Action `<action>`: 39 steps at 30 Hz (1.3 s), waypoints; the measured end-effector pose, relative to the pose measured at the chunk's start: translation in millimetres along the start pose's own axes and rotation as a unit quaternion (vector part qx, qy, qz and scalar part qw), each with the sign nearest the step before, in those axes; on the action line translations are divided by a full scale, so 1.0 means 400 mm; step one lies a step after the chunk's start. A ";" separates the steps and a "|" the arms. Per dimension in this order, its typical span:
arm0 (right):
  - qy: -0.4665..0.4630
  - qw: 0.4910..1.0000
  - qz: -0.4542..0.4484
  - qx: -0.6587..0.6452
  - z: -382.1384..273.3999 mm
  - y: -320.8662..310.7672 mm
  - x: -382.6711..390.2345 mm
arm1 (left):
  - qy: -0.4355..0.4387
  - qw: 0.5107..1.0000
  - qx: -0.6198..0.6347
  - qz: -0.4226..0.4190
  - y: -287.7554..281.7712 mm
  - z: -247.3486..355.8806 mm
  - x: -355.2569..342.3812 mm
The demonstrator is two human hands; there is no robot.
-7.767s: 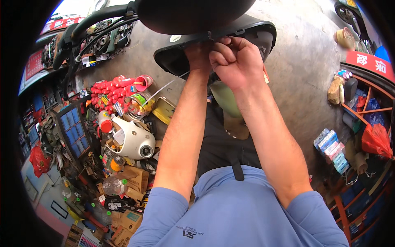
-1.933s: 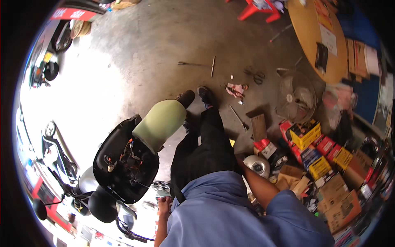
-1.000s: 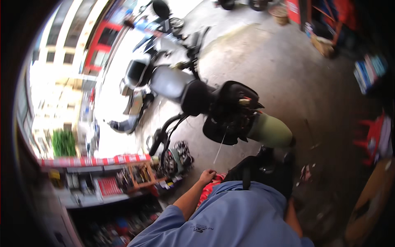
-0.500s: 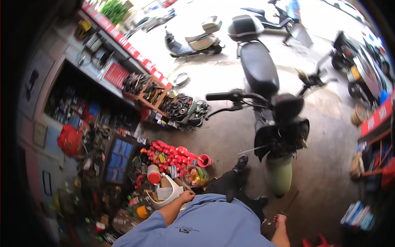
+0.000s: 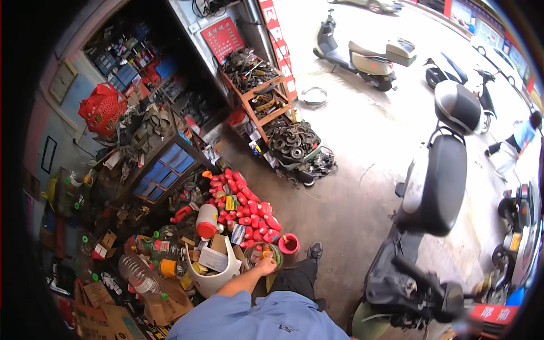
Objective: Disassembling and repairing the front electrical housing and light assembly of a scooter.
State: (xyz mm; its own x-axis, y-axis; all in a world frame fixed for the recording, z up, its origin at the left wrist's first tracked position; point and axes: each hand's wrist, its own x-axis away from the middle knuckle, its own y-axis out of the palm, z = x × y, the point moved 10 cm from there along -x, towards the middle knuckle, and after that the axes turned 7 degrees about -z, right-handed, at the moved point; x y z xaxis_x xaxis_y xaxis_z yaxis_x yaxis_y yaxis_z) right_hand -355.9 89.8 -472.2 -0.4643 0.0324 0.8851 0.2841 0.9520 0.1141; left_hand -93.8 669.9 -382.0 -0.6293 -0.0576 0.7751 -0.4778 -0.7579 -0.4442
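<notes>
My left hand (image 5: 265, 265) is at the near side of a round, see-through tub (image 5: 279, 262), its fingers curled at the rim. Orange and yellowish items show inside the tub just beyond the fingers. Whatever the fingers hold, if anything, is hidden. Close by on the right of the tub stands a red cup-like container (image 5: 289, 243). Left of my forearm is a white curved scooter panel (image 5: 214, 277), with a cardboard box (image 5: 215, 258) behind it. My right hand is out of the picture.
Many red bottles (image 5: 249, 209) are heaped beyond the tub, next to a white jar with a red lid (image 5: 207, 221). An electric scooter (image 5: 396, 266) stands at my right. A wooden rack of metal parts (image 5: 266, 102) is farther ahead. Plastic bottles (image 5: 139, 275) and cartons clutter the left.
My view has turned left, so the scooter appears farther right. My left hand has moved from beside my waist to the tub. My right hand has gone out of view.
</notes>
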 end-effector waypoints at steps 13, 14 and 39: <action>-0.023 0.998 0.051 0.034 -0.970 0.497 -0.318 | 0.048 0.998 0.039 -0.017 -0.408 0.371 -0.403; -0.020 0.998 0.050 0.035 -1.000 0.525 -0.340 | 0.051 0.998 0.039 -0.008 -0.445 0.414 -0.428; -0.061 0.984 -0.025 0.165 -1.829 1.638 -0.945 | 0.058 0.932 0.330 0.141 -1.470 0.507 -1.042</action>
State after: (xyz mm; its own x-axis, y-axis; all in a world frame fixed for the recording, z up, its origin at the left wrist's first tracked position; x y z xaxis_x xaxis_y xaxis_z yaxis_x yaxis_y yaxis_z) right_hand 619.4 478.6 -401.8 -0.5740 0.0006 0.8188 -0.0201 0.9997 -0.0148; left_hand 573.8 1007.6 -352.8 -0.7535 -0.2727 0.5983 0.1734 -0.9601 -0.2193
